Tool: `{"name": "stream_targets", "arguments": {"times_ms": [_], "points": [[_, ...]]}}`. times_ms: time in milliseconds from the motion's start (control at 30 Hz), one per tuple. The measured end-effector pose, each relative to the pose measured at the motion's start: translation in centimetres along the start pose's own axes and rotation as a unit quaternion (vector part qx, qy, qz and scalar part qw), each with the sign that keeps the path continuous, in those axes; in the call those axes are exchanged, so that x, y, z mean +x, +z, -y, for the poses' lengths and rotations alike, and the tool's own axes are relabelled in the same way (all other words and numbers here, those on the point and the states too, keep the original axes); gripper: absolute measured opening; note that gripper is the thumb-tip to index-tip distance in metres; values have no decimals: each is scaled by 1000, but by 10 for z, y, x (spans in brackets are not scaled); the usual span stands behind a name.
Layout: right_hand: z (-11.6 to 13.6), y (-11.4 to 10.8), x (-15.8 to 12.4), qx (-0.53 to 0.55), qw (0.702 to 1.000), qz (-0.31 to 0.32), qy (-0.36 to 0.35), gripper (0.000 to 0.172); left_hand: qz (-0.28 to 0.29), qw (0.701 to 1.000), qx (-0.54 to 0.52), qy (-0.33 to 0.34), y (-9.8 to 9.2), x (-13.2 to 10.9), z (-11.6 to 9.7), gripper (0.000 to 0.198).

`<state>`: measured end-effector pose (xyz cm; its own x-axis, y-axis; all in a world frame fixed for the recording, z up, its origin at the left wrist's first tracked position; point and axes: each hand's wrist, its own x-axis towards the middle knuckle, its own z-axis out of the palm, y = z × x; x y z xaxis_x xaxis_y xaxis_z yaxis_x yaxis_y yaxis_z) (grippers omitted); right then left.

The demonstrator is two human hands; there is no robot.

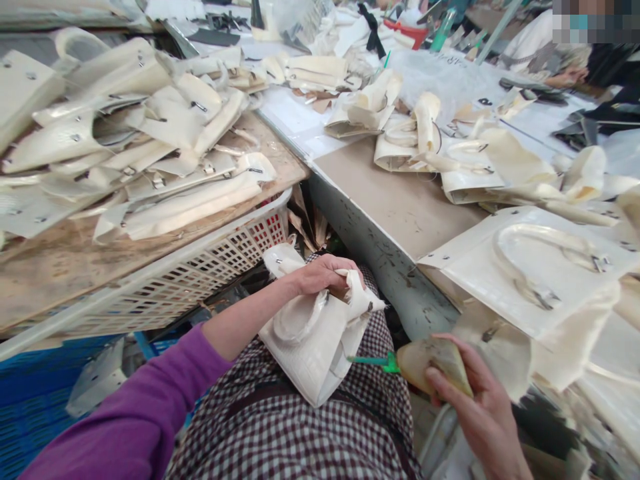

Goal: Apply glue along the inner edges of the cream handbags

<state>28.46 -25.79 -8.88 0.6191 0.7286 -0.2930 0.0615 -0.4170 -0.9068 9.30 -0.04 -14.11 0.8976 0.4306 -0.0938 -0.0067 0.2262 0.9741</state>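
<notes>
A cream handbag (313, 340) with a looped handle rests tilted on my lap, over a checked apron. My left hand (325, 273) is closed on the upper edge of this bag; its fingertips are partly hidden by the material. In my right hand (475, 387) is a squeeze bottle (433, 363) with yellowish contents and a green nozzle. The bottle lies nearly level, and its thin tip points left, close to the lower right side of the bag.
Cream bag pieces (165, 133) are heaped on the wooden table (50, 283) at left. More bags (540, 260) lie along the right table (390, 193). A white plastic basket (225, 267) stands under the left edge, a blue crate (35, 400) below it. Another person's hand (570, 77) shows far right.
</notes>
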Motion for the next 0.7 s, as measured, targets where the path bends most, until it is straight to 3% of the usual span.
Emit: {"name": "stream_targets", "arguments": {"times_ms": [200,367,467,600,700], "points": [[-2,1,-2,8,999,-53,2,56,-11,1000,2,0,-1,0,-1,18],[-9,-4,-7,-2,999,28,18,57,-15,1000,10,1,3,0,-3,17],[-6,-2,-16,41,998,17,44,53,-28,999,22,11,7,-1,-2,18],[-5,-3,-23,103,992,-51,58,53,-89,993,58,50,7,-5,-4,12],[-10,-9,-23,153,983,-94,40,45,-184,969,126,106,2,-12,-12,13]]}}
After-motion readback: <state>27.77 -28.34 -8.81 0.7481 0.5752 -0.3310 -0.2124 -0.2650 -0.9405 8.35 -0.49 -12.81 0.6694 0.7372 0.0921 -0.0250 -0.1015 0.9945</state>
